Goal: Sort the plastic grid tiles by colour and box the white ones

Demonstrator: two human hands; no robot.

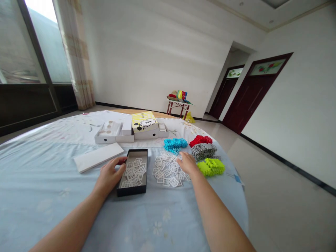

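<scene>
My left hand (110,174) rests on the left rim of a black tray (131,190), thumb over the edge, holding it. The tray holds several white grid pieces (133,171). My right hand (187,163) lies on a loose pile of white grid pieces (168,171) on the light blue cloth, its fingers curled down onto the pile; whether they pinch a piece is hidden. Beyond that hand lie heaps of blue pieces (175,144), red pieces (201,140), grey pieces (203,151) and lime green pieces (211,166).
A white flat lid (98,156) lies left of the tray. White open boxes (112,133) and a yellow cartoon box (144,121) stand further back. The round table's edge (240,185) drops off at right. A small table with toys (180,99) stands by the far wall.
</scene>
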